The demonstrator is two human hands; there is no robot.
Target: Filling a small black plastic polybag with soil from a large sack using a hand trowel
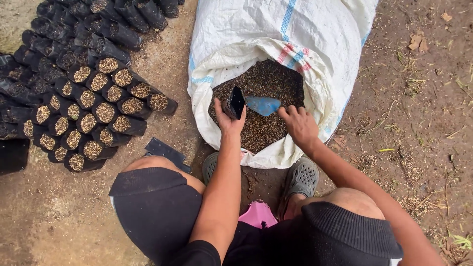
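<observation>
My left hand (227, 119) holds a small empty black plastic grow bag (235, 102), its mouth held open, over the dark husk mix (266, 83) in a large white woven sack (246, 34). My right hand (297, 123) grips the handle of a blue scoop (262, 105), whose blade lies on the mix just right of the bag. Both hands are above the near rim of the sack.
Rows of filled black grow bags (93, 103) lie stacked at the left, with flat empty ones (165, 150) beside my left knee. I squat on a pink stool (257, 215), my grey clogs (301, 177) against the sack. Bare soil with dry litter surrounds me.
</observation>
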